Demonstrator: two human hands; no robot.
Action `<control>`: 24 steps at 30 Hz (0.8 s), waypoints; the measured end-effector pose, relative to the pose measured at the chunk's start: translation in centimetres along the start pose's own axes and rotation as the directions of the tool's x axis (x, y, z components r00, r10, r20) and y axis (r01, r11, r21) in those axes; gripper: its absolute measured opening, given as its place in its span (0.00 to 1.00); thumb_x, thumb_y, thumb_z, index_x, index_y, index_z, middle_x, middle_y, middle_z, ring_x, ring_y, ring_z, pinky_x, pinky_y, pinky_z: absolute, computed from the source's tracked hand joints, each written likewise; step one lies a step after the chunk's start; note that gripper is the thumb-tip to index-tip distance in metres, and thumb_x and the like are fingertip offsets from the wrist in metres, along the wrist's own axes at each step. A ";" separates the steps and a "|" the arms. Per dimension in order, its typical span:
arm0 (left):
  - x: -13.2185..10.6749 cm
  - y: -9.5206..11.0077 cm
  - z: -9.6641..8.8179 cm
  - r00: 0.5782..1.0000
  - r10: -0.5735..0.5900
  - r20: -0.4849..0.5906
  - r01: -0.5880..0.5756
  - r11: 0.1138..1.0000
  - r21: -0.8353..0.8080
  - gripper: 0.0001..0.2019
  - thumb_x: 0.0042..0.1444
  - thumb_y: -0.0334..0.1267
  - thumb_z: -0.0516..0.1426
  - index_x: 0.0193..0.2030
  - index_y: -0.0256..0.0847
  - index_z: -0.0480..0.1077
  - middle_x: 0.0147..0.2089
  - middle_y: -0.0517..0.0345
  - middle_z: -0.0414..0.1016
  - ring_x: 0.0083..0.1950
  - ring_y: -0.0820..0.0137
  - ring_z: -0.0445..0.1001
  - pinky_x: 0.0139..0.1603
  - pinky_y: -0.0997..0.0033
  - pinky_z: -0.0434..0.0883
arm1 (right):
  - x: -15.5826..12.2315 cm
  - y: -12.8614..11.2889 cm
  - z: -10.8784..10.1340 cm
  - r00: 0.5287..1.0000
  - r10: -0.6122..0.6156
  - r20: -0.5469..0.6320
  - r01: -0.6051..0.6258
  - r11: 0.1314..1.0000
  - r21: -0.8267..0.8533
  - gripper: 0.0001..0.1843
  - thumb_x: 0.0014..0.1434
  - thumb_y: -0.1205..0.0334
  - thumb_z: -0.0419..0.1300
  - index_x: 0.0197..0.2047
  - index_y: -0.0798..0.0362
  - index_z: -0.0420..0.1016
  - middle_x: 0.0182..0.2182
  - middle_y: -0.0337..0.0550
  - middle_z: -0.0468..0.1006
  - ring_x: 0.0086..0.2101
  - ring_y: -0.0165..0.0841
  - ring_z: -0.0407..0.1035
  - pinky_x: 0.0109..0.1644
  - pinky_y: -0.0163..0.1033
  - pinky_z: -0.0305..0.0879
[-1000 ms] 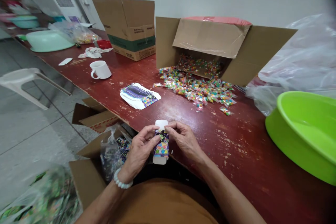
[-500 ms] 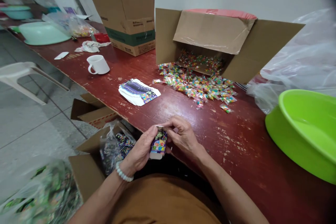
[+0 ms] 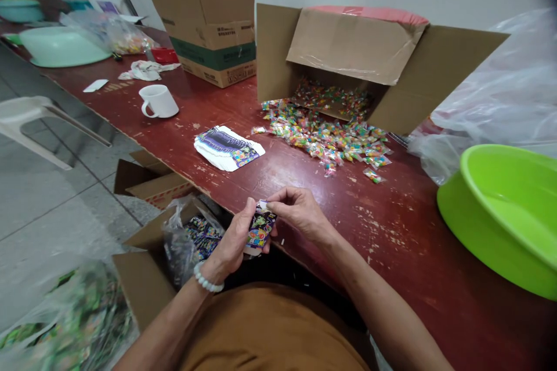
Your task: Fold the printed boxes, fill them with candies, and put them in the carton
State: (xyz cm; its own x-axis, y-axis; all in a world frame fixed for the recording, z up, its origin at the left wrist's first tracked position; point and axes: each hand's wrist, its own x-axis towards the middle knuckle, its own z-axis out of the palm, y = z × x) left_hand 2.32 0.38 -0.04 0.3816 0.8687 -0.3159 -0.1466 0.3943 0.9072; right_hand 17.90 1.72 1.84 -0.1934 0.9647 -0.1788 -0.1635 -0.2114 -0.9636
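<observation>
A small printed candy box (image 3: 261, 226), dark with colourful cartoon pictures, is held upright-tilted over the table's front edge. My left hand (image 3: 237, 235) is closed around its side, the thumb along the left edge and fingertips showing at the right. At the box's top end, the thumb and fingers of my right hand (image 3: 298, 211) pinch its pale flap. Beyond my hands lies a fanned stack of flat printed boxes (image 3: 228, 149). Farther right, many small clear-wrapped candies (image 3: 326, 136) spill out of an open carton (image 3: 348, 46) lying on its side.
A white mug (image 3: 159, 101) and another carton (image 3: 213, 29) stand at the back left of the red table (image 3: 339, 278). At right is a green basin (image 3: 500, 214). Below the left edge, an open carton (image 3: 143, 284) holds a bag of dark printed packs. A white stool (image 3: 26, 110) stands left.
The box has turned so its printed front faces up more. My right hand has shifted slightly up and left at its top flap. The view has moved a little.
</observation>
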 end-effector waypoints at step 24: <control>-4.8 -3.5 -1.9 0.937 -0.334 0.102 0.349 0.902 -0.255 0.17 0.53 0.44 0.68 0.46 0.43 0.74 0.43 0.53 0.80 0.41 0.65 0.79 0.43 0.66 0.75 | 4.6 -0.5 -13.2 0.718 -0.385 -0.581 -0.289 0.593 -0.751 0.16 0.60 0.58 0.63 0.49 0.57 0.76 0.53 0.61 0.71 0.56 0.53 0.63 0.60 0.59 0.57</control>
State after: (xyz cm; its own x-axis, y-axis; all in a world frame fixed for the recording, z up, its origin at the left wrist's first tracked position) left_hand -0.71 -4.59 -2.26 0.4996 0.6518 -0.5706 -0.2313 0.7352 0.6372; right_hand 29.88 8.32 -1.15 0.4857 0.8648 0.1270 0.6854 -0.2867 -0.6693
